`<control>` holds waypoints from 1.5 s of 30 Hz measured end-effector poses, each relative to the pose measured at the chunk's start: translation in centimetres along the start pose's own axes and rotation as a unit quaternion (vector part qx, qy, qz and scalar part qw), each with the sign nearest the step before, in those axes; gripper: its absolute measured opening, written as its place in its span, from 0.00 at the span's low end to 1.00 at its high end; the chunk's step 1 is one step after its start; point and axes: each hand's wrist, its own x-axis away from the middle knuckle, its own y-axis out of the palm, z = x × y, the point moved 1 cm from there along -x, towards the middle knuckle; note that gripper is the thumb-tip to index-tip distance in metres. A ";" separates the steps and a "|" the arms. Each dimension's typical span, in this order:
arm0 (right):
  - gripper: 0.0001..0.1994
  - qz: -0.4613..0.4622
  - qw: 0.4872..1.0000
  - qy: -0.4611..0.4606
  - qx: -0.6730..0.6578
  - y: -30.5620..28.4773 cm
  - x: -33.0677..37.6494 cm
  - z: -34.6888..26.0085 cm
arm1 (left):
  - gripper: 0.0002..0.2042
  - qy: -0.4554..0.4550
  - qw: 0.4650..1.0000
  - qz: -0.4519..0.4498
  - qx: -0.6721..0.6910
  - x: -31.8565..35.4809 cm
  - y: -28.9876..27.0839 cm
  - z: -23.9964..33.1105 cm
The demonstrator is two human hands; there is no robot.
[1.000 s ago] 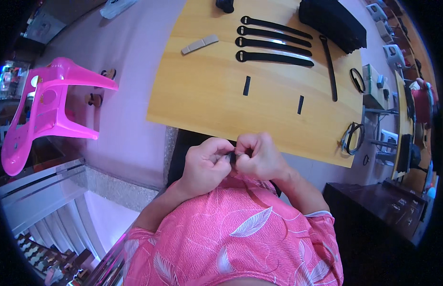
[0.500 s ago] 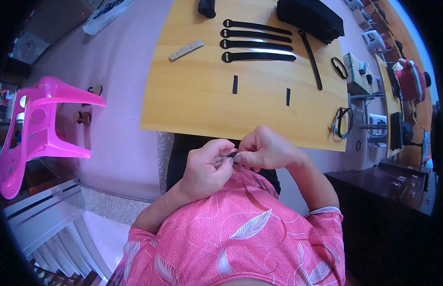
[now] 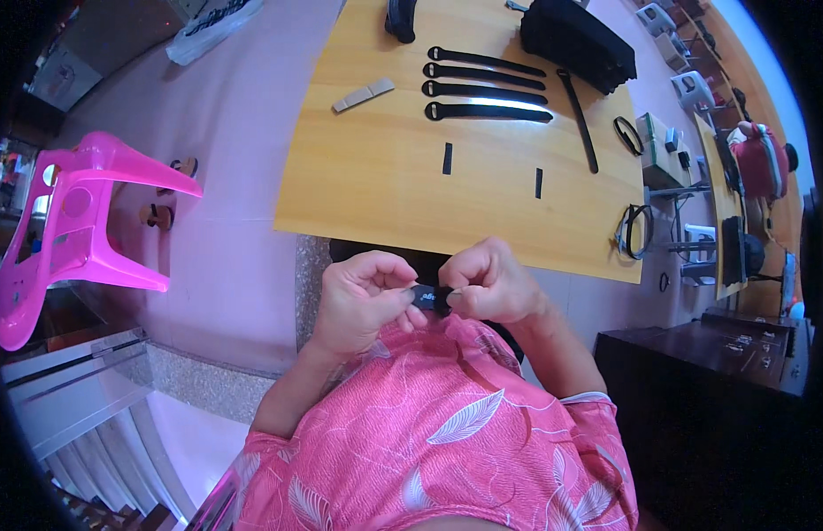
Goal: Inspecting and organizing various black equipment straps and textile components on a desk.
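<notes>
**Small black piece pinched close to the chest**

Head view: we pinch a small black piece (image 3: pixel 426 296) between left hand (image 3: pixel 369 296) and right hand (image 3: pixel 489 283), together below the wooden table (image 3: pixel 376 186). It looks light and stiff, perhaps slippery; we judge the ends the best places to grip.

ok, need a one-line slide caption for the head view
Both hands, left hand and right hand, pinch a small black piece near the wooden table, where four black straps lie.
</notes>
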 end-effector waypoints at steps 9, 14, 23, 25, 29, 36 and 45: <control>0.10 -0.026 0.996 -0.022 0.077 1.3 -0.3 -1.4 | 0.11 -0.050 0.981 -0.138 -0.127 0.0 -1.0 0.6; 0.10 0.064 0.995 -0.035 0.072 -2.4 0.5 -2.1 | 0.10 -0.077 0.995 -0.041 -0.054 0.0 -3.2 -1.0; 0.05 0.069 0.883 -0.090 0.455 0.5 -2.7 -3.5 | 0.09 -0.080 0.997 0.013 -0.011 -0.6 -2.0 -0.6; 0.05 0.092 0.864 -0.132 0.477 1.7 -2.7 -3.7 | 0.09 -0.081 0.996 0.019 0.016 -0.6 -1.9 -0.5; 0.06 0.072 0.835 -0.136 0.528 3.0 -2.8 -3.5 | 0.10 -0.075 0.997 0.018 0.021 -1.0 -1.4 -1.4; 0.06 0.051 0.937 -0.047 0.342 -1.1 -3.4 -3.9 | 0.08 -0.119 0.990 -0.064 -0.039 -0.4 -2.1 -0.2; 0.04 0.434 0.894 -0.108 0.030 -17.2 8.3 -13.0 | 0.09 -0.030 0.993 -0.114 0.021 1.0 -4.5 -0.1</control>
